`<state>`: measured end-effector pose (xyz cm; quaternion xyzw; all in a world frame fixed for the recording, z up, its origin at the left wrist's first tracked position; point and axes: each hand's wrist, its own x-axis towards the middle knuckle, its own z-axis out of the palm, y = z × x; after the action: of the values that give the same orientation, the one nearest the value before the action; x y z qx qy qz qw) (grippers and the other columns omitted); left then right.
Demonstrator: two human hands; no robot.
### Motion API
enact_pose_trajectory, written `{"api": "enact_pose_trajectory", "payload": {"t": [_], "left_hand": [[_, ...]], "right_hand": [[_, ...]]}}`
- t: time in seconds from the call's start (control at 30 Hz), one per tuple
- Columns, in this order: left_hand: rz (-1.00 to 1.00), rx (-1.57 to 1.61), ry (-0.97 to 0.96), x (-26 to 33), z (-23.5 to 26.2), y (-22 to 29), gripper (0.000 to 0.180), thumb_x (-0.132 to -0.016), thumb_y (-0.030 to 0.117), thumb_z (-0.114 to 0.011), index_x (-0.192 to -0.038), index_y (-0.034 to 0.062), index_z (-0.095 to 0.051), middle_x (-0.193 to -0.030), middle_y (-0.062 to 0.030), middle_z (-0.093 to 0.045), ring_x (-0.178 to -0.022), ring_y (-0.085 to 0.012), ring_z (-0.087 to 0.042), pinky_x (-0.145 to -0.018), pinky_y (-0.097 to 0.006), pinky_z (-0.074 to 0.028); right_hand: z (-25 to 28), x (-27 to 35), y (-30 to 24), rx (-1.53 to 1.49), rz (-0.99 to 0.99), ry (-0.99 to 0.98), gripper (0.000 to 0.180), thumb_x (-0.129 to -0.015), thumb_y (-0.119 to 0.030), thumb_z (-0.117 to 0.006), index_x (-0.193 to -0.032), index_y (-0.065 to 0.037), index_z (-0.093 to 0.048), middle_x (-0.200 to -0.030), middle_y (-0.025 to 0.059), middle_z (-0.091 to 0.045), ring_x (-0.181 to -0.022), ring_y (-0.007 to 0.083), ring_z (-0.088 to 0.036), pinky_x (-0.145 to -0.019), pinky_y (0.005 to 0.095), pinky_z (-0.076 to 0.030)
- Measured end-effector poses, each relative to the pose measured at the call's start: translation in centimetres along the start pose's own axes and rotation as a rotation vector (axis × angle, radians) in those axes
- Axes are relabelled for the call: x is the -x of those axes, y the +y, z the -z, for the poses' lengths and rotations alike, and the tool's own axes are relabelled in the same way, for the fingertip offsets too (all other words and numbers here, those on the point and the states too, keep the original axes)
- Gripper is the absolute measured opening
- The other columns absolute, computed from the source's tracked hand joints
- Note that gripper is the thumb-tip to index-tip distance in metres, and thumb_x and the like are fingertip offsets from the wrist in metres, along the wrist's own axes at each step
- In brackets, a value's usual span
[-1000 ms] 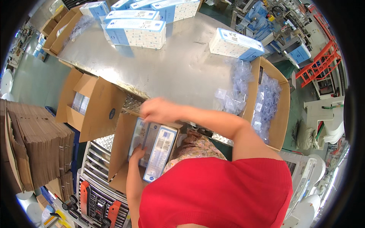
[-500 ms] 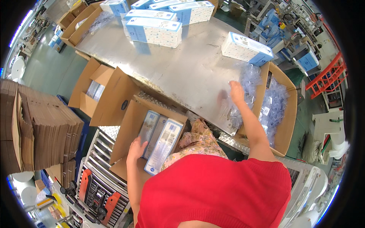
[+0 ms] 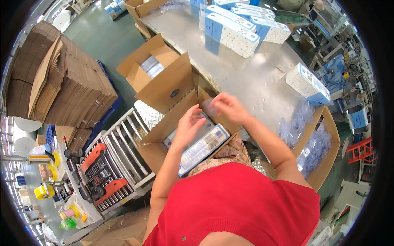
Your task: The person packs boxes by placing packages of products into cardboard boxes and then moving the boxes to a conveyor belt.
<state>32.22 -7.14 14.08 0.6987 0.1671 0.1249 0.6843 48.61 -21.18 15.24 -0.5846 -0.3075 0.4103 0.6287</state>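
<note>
My left hand [image 3: 190, 124] hovers over an open cardboard box [image 3: 150, 158] in front of me, with its fingers curved, apart and holding nothing. My right hand [image 3: 230, 107] is at the far rim of the same box, its fingers closed on a thin, see-through plastic piece [image 3: 208, 107], blurred by motion. Inside the box lie long blue-and-white packs; the nearest pack [image 3: 205, 148] shows its printed label side, and others are partly hidden under my left hand and forearm.
Several dotted blue-and-white packs [image 3: 232, 35] stand on the metal table [image 3: 250, 78], one more pack [image 3: 308, 84] at its right. A box of clear plastic pieces [image 3: 324, 164] is at my right. Another open carton [image 3: 176, 84], a roller conveyor [image 3: 127, 143] and stacked flat cardboard [image 3: 78, 82] are leftward.
My right hand has come from the loose plastic at the table's right edge to the box, bringing a clear piece. My left hand has risen from the packs. The view has swung left.
</note>
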Motion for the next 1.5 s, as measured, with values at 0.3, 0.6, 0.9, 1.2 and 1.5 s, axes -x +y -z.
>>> {"api": "enact_pose_trajectory", "payload": {"t": [0.3,0.6,0.9,1.2,1.5], "left_hand": [[0.226,-0.045,0.028,0.9,4.2,-2.4,0.011,-0.08,0.002,-0.065,-0.075,0.0038,-0.056,-0.063,0.0044,-0.051,-0.059,-0.0017,-0.045,-0.051,-0.019,-0.035],[0.311,-0.967,-0.037,2.0,3.5,-3.9,0.053,-0.073,0.019,-0.074,-0.119,0.0035,-0.054,-0.111,-0.0172,-0.053,-0.099,-0.0362,-0.058,-0.082,-0.043,-0.048],[-0.299,-1.021,-0.051,-14.6,-3.3,5.9,0.057,-0.071,0.014,-0.074,-0.121,0.0009,-0.049,-0.116,-0.0144,-0.051,-0.107,-0.0329,-0.05,-0.089,-0.039,-0.043],[-0.32,-1.363,-0.652,-23.6,-17.2,3.7,0.078,-0.064,0.021,-0.075,-0.127,-0.0028,-0.036,-0.121,-0.0254,-0.048,-0.112,-0.0422,-0.048,-0.096,-0.046,-0.036],[-0.433,-0.968,-0.005,-19.1,-5.5,7.1,0.058,-0.057,0.001,-0.074,-0.111,0.0018,-0.052,-0.101,-0.0172,-0.058,-0.093,-0.034,-0.057,-0.082,-0.039,-0.045]], "right_hand": [[-2.4,-3.8,1.2,0.423,0.059,-0.064,0.021,-0.087,-0.023,-0.061,-0.086,-0.002,-0.06,-0.079,0.0086,-0.065,-0.07,0.0184,-0.062,-0.062,0.031,-0.05],[25.3,-21.4,-6.0,1.527,-0.093,0.801,0.11,-0.061,-0.041,-0.081,-0.14,0.004,-0.019,-0.114,0.0241,-0.055,-0.109,0.0365,-0.052,-0.092,0.0435,-0.041],[27.4,-16.1,-1.7,1.451,-0.063,0.253,0.115,-0.055,-0.045,-0.081,-0.142,-0.001,-0.021,-0.107,0.0227,-0.059,-0.101,0.0384,-0.056,-0.09,0.0439,-0.041],[32.1,-19.8,-9.1,1.316,0.211,0.414,0.076,-0.066,-0.048,-0.076,-0.115,0.004,-0.052,-0.109,0.0223,-0.058,-0.107,0.0355,-0.05,-0.091,0.0443,-0.042],[34.1,-32.0,-4.2,1.483,-0.012,0.65,0.076,-0.052,-0.038,-0.085,-0.112,-0.001,-0.055,-0.118,0.0174,-0.056,-0.112,0.0328,-0.051,-0.095,0.0408,-0.042]]}}
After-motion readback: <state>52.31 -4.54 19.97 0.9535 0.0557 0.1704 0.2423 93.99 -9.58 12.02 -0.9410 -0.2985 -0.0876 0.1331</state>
